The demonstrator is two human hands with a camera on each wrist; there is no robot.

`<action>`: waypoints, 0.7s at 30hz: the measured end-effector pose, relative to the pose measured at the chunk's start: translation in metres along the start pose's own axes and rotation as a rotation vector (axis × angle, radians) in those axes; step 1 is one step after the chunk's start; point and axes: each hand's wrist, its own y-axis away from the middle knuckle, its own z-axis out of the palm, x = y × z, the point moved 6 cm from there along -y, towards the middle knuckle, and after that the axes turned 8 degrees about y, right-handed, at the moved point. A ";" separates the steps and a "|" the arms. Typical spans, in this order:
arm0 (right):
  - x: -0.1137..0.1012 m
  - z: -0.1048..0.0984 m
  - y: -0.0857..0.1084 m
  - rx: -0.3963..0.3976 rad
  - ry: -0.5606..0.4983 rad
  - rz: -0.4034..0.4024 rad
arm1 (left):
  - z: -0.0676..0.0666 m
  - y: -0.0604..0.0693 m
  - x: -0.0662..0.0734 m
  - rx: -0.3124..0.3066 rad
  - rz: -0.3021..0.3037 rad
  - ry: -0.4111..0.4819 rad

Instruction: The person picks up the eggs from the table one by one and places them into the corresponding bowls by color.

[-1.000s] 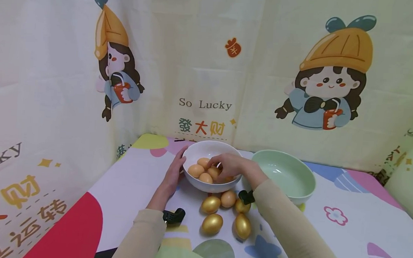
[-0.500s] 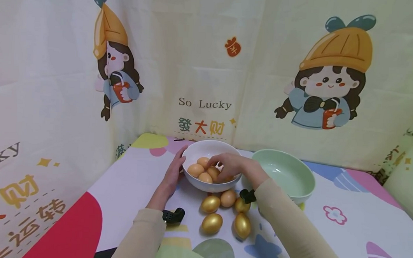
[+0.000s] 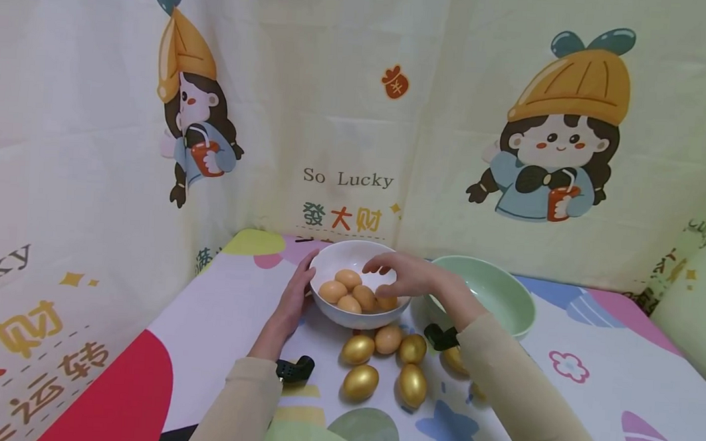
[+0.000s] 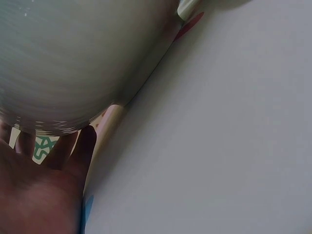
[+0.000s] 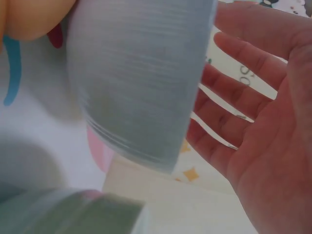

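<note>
Several brown eggs (image 3: 348, 279) lie in the white bowl (image 3: 354, 320). My left hand (image 3: 292, 298) rests against the bowl's left side; in the left wrist view its fingertips touch the outer wall, fingers extended. Over the bowl's right rim hovers my right hand (image 3: 411, 275), fingers spread and loosely bent, holding nothing. The right wrist view shows that hand (image 5: 263, 112) with parted fingers beside the bowl's wall (image 5: 141, 78). In front of the bowl, one brown egg (image 3: 388, 339) lies among several golden eggs (image 3: 360, 383).
A pale green bowl (image 3: 507, 295) stands right of the white one, partly behind my right forearm. More golden eggs (image 3: 455, 360) lie partly hidden by the right sleeve. The table has a colourful printed cover (image 3: 222, 320), and a patterned cloth (image 3: 346, 113) hangs behind.
My right hand has risen off the eggs in the white bowl and moved right, its fingers opening. Golden eggs near the right sleeve have come into view. The left hand stays against the bowl.
</note>
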 end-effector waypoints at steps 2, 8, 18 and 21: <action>-0.003 -0.003 0.005 0.015 0.007 -0.017 | 0.000 0.000 0.000 -0.001 0.000 -0.003; -0.010 -0.008 0.020 0.081 0.067 -0.043 | -0.001 0.000 -0.001 -0.003 -0.001 -0.021; -0.022 -0.011 0.042 0.153 0.156 -0.051 | -0.001 -0.001 -0.003 -0.012 -0.006 -0.023; -0.027 -0.011 0.050 0.176 0.176 -0.054 | -0.002 -0.001 -0.003 -0.005 -0.006 -0.025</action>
